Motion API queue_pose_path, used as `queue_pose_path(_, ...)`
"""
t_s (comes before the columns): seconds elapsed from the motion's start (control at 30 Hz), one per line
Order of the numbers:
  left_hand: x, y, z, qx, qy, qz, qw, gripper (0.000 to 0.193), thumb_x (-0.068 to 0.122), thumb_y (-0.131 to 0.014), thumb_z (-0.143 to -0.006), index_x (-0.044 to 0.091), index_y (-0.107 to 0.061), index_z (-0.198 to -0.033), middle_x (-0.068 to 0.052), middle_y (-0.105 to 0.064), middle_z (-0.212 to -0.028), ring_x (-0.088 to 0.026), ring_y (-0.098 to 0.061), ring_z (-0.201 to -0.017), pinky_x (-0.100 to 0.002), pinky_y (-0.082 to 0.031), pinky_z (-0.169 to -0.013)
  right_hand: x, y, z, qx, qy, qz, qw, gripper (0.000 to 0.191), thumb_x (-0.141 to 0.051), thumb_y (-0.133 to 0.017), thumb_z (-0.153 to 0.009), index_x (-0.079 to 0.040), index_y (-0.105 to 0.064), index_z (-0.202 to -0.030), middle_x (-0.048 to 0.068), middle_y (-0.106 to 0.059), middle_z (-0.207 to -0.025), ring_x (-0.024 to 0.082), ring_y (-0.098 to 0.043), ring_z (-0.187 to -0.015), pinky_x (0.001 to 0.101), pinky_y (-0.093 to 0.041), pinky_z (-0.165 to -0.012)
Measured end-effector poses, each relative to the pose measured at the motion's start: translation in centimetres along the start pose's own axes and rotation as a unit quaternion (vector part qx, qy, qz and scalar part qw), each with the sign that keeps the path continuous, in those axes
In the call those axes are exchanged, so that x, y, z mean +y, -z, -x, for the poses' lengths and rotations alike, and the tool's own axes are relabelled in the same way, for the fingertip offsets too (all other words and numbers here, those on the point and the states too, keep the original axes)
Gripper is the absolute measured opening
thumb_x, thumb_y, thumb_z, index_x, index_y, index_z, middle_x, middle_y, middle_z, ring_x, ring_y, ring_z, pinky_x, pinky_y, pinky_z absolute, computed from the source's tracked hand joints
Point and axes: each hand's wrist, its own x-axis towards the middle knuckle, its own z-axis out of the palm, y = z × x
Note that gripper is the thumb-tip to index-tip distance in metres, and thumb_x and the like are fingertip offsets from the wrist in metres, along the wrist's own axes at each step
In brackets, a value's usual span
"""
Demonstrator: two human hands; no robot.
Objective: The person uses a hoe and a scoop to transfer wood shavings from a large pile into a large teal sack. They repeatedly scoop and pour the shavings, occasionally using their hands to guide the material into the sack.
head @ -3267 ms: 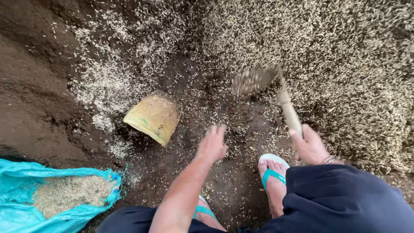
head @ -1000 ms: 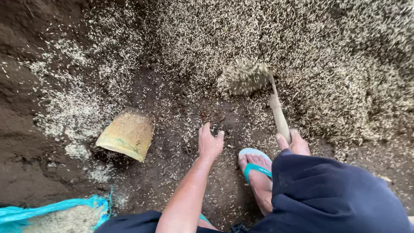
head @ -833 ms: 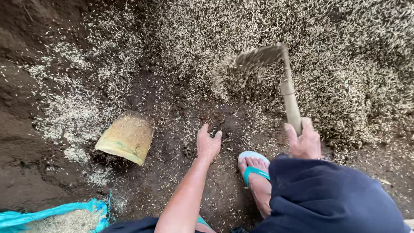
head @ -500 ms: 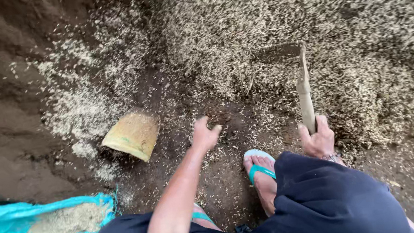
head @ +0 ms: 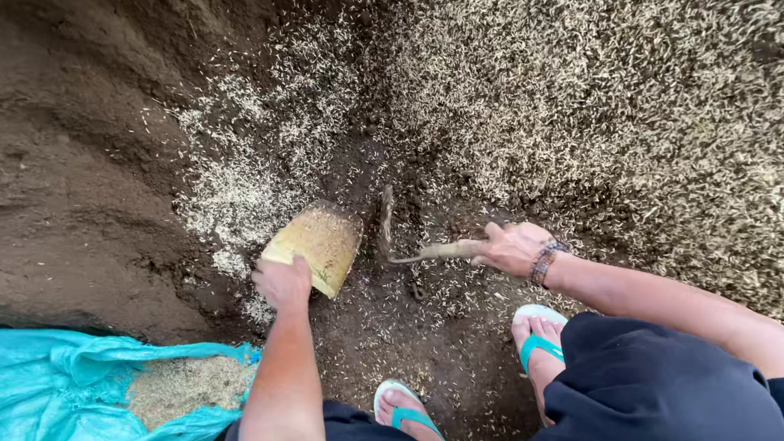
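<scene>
An outdoor grain-drying yard: husked grain (head: pixel 645 85) spread over bare earth (head: pixel 49 184).

The person wears dark navy shorts (head: pixel 652 387), turquoise-strapped flip-flops (head: pixel 536 331), and a beaded bracelet (head: pixel 544 261) at the right wrist.

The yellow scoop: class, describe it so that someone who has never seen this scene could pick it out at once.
Start at the turquoise sack lying open at lower left, then move up and right along the left hand. The hand grips the yellow scoop, a flat, tan-yellow pan on the dark soil with grain in it. Unlike the thin scraper beside it, it is broad and pale.
</scene>
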Motion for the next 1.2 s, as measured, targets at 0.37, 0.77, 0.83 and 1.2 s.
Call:
queue_pose_path(0.37, -3.4, -5.5, 0.6, -0.258, 0.076, 0.053, 0.962, 0.059, 0.045, -0.063, -0.094, -0.01, -0.066, -0.117, -0.025, -0.075, -0.114, -0.04, -0.072, -0.095, -0.045, -0.056, -0.08, 10.1, 8.0, 7.2, 0.131, -0.162, 0.16, 0.965, 0.052, -0.058, -0.036, -0.097, -0.067, -0.03, -0.148, 0.008, -0.06, -0.069, 0.015, -0.059, -0.045, 0.0265, -0.048, -0.034)
queue_pose_path(0.77, -0.7, -5.6, 1.4, -0.266, 0.164, 0.288, 0.905, 0.03, 0.004, -0.052, -0.094, -0.004, -0.06, -0.122, -0.016, -0.063, -0.112, -0.028, -0.067, -0.083, -0.04, -0.063, -0.057, 5.4, 1.3, 6.8, -0.01, -0.058, 0.093, 0.994, 0.043, -0.063, -0.049, -0.091, -0.064, -0.044, -0.134, 0.002, -0.059, -0.075, 0.019, -0.067, -0.062, 0.0347, -0.055, -0.044)
queue_pose_path(0.83, -0.3, -5.1, 1.5, -0.254, 0.13, 0.285, 0.915, 0.03, 0.004, -0.05, -0.095, -0.007, -0.06, -0.121, -0.018, -0.063, -0.113, -0.029, -0.068, -0.081, -0.039, -0.062, -0.055, 9.1, 3.0, 7.9, 0.09, -0.031, 0.119, 0.988, 0.038, -0.066, -0.048, -0.092, -0.058, -0.052, -0.129, 0.001, -0.066, -0.08, 0.019, -0.068, -0.066, 0.0351, -0.055, -0.048)
queue_pose_path(1.2, 3.7, -3.1, 3.7, -0.265, 0.01, 0.297, 0.917, 0.035, 0.011, -0.051, -0.1, -0.011, -0.056, -0.126, -0.022, -0.065, -0.117, -0.033, -0.07, -0.089, -0.039, -0.063, -0.06, 12.2, -0.8, 24.8, 0.444, -0.249, -0.031, 0.86, 0.04, -0.043, -0.061, -0.098, -0.023, -0.07, -0.131, 0.011, -0.074, -0.101, 0.031, -0.072, -0.083, 0.0427, -0.059, -0.071)
